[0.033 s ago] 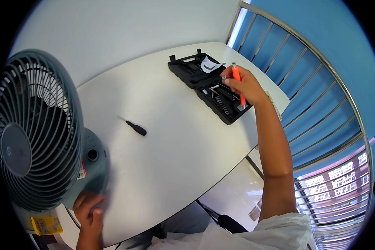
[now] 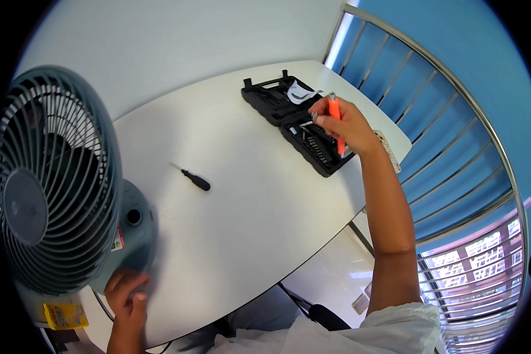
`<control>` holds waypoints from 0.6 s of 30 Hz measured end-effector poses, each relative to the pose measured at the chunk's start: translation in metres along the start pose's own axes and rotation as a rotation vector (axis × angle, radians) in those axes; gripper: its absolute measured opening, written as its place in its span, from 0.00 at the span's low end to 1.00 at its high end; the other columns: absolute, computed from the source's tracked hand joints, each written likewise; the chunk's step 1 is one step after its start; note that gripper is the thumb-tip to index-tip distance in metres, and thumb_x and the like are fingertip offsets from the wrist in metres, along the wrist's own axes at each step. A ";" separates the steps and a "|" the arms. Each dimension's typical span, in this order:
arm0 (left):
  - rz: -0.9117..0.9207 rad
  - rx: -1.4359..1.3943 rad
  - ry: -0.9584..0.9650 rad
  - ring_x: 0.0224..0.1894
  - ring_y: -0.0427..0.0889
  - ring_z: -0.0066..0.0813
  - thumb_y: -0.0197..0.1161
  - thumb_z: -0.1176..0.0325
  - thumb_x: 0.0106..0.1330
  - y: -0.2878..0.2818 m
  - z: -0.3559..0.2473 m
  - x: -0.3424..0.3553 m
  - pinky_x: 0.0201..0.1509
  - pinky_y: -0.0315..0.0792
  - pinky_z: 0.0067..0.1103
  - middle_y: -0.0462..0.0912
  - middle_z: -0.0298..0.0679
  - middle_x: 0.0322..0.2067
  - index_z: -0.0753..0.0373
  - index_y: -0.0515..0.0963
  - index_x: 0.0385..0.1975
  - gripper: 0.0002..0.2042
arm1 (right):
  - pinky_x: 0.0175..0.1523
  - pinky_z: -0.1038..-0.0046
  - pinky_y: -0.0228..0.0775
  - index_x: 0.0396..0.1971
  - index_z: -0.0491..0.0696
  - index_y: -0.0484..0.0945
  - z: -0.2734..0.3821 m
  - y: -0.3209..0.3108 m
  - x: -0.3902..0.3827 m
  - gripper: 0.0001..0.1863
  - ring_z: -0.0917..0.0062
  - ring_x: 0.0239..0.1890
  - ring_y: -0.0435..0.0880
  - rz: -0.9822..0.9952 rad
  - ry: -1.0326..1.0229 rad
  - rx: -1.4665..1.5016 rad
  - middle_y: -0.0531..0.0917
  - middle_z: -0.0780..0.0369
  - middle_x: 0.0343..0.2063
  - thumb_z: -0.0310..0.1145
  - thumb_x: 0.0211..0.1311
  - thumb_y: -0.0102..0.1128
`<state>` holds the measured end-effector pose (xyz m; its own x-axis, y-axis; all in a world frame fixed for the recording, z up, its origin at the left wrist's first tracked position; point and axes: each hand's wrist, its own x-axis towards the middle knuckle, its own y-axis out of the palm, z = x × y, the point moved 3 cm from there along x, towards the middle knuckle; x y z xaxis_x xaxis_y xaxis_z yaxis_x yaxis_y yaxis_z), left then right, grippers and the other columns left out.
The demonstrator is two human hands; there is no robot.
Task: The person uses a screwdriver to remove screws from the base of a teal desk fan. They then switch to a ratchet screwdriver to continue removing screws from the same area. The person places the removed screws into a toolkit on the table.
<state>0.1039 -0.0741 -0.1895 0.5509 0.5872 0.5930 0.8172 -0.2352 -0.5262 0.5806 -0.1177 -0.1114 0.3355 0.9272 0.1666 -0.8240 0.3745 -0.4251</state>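
Observation:
My right hand [image 2: 349,125] is closed around an orange pen-shaped tool [image 2: 335,107] with a metal tip. A small metal piece [image 2: 315,117], too small to name, shows between its thumb and forefinger. Beneath this hand lies a black tool case [image 2: 302,154], opened flat, with rows of bits and sockets partly hidden by the hand. By the base of a grey-green fan [image 2: 141,197], my left hand [image 2: 127,295] has its fingers loosely bent and the thumb apart, with nothing seen in it. A black-handled screwdriver [image 2: 197,180] lies on the white table [image 2: 230,230] between both hands.
White paper [image 2: 301,92] sits in the case's far half. Metal railings [image 2: 442,65] run along the right side. At lower left is a yellow packet [image 2: 65,316], below the fan. A beige item [image 2: 386,147] lies at the table's right edge.
The view has shifted slightly. My right hand has turned a little over the case, still holding the orange tool and the metal piece. My left hand keeps its place.

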 end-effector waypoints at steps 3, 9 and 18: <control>0.001 -0.011 -0.020 0.26 0.78 0.34 0.57 0.59 0.64 -0.004 0.000 -0.005 0.31 0.70 0.24 0.80 0.43 0.24 0.68 0.79 0.33 0.15 | 0.43 0.78 0.69 0.37 0.45 0.79 0.036 0.054 -0.017 0.08 0.83 0.35 0.75 0.255 -0.271 0.032 0.78 0.67 0.31 0.25 0.56 0.59; 0.141 -0.185 -0.045 0.29 0.81 0.32 0.60 0.71 0.61 0.005 0.006 0.004 0.34 0.73 0.23 0.81 0.42 0.28 0.68 0.78 0.38 0.09 | 0.39 0.75 0.70 0.31 0.44 0.78 0.081 0.179 -0.058 0.08 0.76 0.34 0.78 0.608 -0.516 0.248 0.79 0.64 0.30 0.23 0.50 0.65; 0.176 -0.672 -0.252 0.33 0.77 0.22 0.56 0.64 0.69 0.003 0.021 -0.007 0.39 0.72 0.21 0.79 0.37 0.30 0.67 0.72 0.36 0.11 | 0.31 0.70 0.66 0.32 0.48 0.75 0.103 0.290 -0.091 0.13 0.70 0.28 0.75 0.657 -0.776 0.021 0.75 0.64 0.28 0.23 0.44 0.64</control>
<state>0.0990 -0.0628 -0.2086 0.6939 0.6379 0.3342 0.6922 -0.7187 -0.0656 0.2634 -0.0932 -0.1581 -0.5691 0.6947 0.4400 -0.7490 -0.2170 -0.6260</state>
